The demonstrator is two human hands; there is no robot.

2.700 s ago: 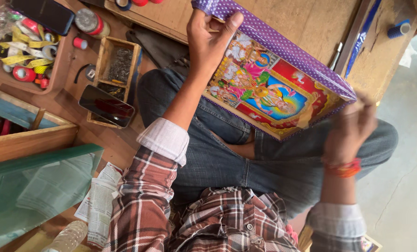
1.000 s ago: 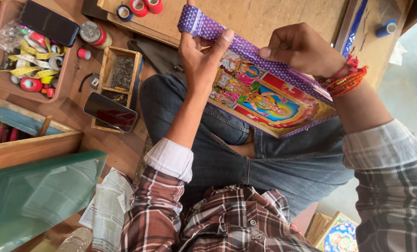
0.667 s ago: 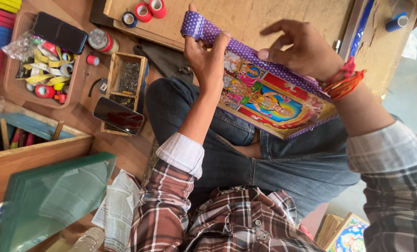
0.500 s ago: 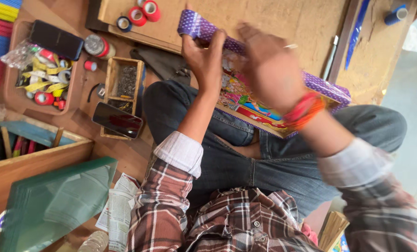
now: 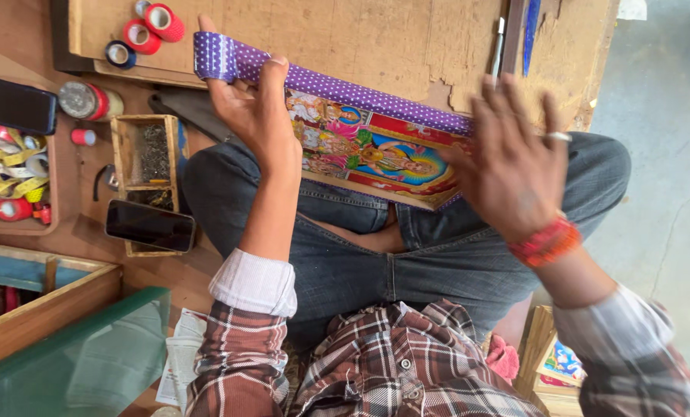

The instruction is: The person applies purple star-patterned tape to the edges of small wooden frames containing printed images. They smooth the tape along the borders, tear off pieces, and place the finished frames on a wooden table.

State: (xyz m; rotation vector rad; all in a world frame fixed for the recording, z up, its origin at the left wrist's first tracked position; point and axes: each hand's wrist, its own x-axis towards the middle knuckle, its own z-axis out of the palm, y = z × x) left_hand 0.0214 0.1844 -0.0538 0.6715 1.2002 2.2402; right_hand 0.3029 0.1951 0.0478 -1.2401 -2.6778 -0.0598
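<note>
A colourful framed picture (image 5: 360, 154) with a purple dotted tape border (image 5: 376, 100) rests tilted on my lap against a wooden board (image 5: 345, 38). My left hand (image 5: 256, 116) grips the picture's left end, fingers curled over the taped top edge. My right hand (image 5: 511, 166) hovers open over the picture's right end, fingers spread, a ring on one finger and a red thread band on the wrist; I cannot tell if it touches the frame.
Red and blue tape rolls (image 5: 148, 31) lie at the board's left corner. A small wooden box (image 5: 145, 154) with a black phone (image 5: 150, 225) on it sits left of my knee. A tray of tape rolls (image 5: 9, 185), a green glass sheet (image 5: 74, 363) and more pictures (image 5: 561, 363) lie around.
My right hand has moved from the picture's top edge across to its right end and opened flat. The left hand keeps its grip. The view has shifted closer.
</note>
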